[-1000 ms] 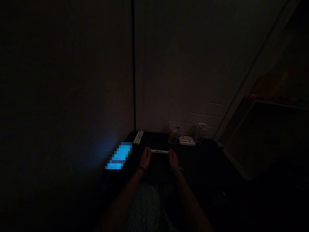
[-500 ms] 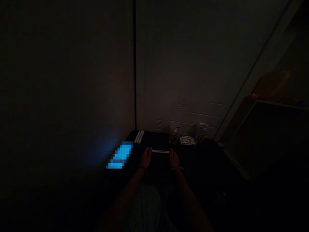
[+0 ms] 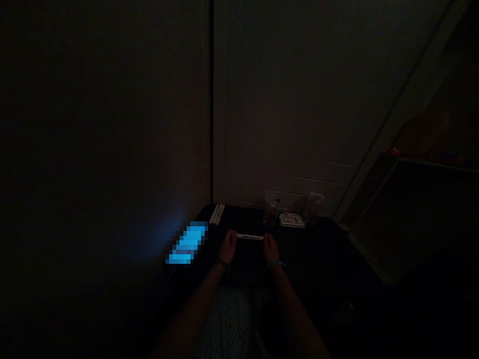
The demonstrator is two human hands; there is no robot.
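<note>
While the room lies almost wholly dark, both hands meet over a small dark table (image 3: 318, 239) set against a pale wall. The left hand (image 3: 227, 248) pinches one end of a thin white stick (image 3: 250, 237), and the right hand (image 3: 270, 248) pinches the other end — the stick lies level between them, stretched crosswise just above the tabletop. Each hand's fingers close on its end of the stick; how tightly, the dim light does not let me tell. A band circles each wrist.

Left of the left hand glows a blue screen (image 3: 187, 243), blurred into blocks, near the table's left edge. Behind it, at the far left corner, a few more white sticks (image 3: 216, 214) lie side by side. Along the wall at the back stand two small clear containers (image 3: 271, 213) — with a flat printed packet (image 3: 292, 219) between them. Patterned cloth (image 3: 228, 319) shows low down between the forearms.
</note>
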